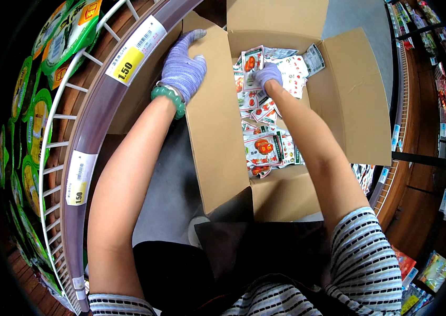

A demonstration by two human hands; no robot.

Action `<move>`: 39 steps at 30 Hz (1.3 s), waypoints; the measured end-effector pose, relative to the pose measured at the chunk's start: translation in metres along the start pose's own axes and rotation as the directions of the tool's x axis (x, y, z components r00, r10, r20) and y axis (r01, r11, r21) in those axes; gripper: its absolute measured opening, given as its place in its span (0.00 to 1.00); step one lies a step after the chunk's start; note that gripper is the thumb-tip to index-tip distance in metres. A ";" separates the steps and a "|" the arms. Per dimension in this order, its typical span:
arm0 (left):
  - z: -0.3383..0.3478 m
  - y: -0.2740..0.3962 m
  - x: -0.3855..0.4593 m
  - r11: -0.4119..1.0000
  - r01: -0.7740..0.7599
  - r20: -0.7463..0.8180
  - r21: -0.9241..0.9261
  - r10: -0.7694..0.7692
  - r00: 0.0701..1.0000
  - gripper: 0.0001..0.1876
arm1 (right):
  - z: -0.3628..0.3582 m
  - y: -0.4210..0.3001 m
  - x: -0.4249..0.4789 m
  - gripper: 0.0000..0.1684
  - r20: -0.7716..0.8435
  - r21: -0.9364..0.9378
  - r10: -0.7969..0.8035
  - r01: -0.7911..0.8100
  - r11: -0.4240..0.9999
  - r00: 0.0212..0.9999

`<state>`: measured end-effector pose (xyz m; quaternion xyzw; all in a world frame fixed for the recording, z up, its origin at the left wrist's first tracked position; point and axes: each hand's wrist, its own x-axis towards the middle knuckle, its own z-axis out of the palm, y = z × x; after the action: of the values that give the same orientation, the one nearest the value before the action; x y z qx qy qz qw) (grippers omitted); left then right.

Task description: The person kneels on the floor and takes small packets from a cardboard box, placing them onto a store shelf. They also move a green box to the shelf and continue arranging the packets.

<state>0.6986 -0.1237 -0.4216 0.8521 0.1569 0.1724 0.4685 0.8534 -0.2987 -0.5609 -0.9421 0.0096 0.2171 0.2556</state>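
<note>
An open cardboard box (pixel 217 130) stands before me, its flaps folded outward. Inside lie many small white-and-red snack packets (pixel 262 148), loosely piled. My right hand (pixel 270 75), in a lilac knit glove, reaches into the box and pinches a printed packet (pixel 251 59) at its edge; part of the fingers is hidden. My left hand (pixel 183 65), gloved likewise and with a green bead bracelet (pixel 168 99) at the wrist, rests against the upper part of the left flap. Its thumb and forefinger are spread apart with nothing between them.
Close on the left runs a store shelf with a white wire guard (pixel 45 158) and a price rail (pixel 88 118). Green packages (pixel 39 122) stand behind the guard. Another shelf (pixel 416 130) with hanging bags is at the right. Grey floor (pixel 163 189) shows below the box.
</note>
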 end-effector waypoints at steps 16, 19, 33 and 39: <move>0.001 0.000 0.001 0.999 0.006 0.007 0.032 -0.007 1.000 0.23 | 0.012 0.020 -0.072 0.25 0.061 -0.129 -0.345 0.350 0.928 0.937; 0.001 -0.007 0.003 1.000 -0.001 0.017 -0.008 0.001 1.000 0.23 | -0.050 0.041 -0.067 0.26 -0.112 0.276 -0.444 0.457 0.846 0.889; 0.008 -0.004 0.011 0.998 -0.048 0.017 0.035 0.047 0.999 0.24 | -0.123 0.182 -0.140 0.21 0.578 -0.700 -0.189 0.601 0.386 0.794; -0.004 -0.008 0.004 0.997 -0.021 0.010 0.079 0.020 1.000 0.23 | -0.137 0.094 -0.125 0.30 0.628 -0.771 0.095 0.601 0.210 0.772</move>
<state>0.6993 -0.1148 -0.4261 0.8725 0.1527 0.1667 0.4332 0.7835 -0.4591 -0.4477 -0.7740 -0.3629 0.3894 -0.3429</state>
